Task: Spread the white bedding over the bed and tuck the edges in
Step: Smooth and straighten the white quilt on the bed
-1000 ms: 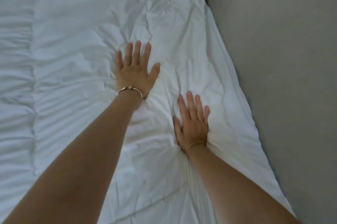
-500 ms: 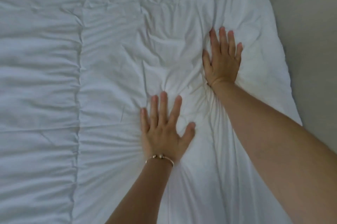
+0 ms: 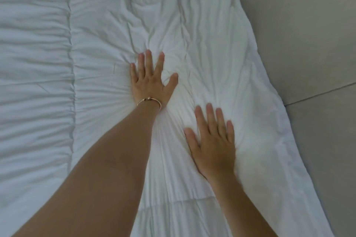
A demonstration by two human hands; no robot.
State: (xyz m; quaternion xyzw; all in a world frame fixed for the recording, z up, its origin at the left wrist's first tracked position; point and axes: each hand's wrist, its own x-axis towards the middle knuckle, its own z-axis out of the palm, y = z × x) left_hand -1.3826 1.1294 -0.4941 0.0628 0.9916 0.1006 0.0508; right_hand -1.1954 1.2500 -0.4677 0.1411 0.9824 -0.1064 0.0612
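Flat on the white bedding (image 3: 202,30) both hands are laid, palms down. The left hand (image 3: 149,80) is pressed into the cloth farther out, its fingers (image 3: 148,61) straight and spread, nothing gripped; a thin bracelet (image 3: 149,100) is worn at its wrist. The right hand (image 3: 213,144) is set nearer, close to the bedding's right edge, its fingers (image 3: 211,119) straight and lightly parted, nothing held. Creases are seen fanning out around both palms. The wrinkled bedding is spread across the bed, its right edge lying along the grey floor (image 3: 308,44).
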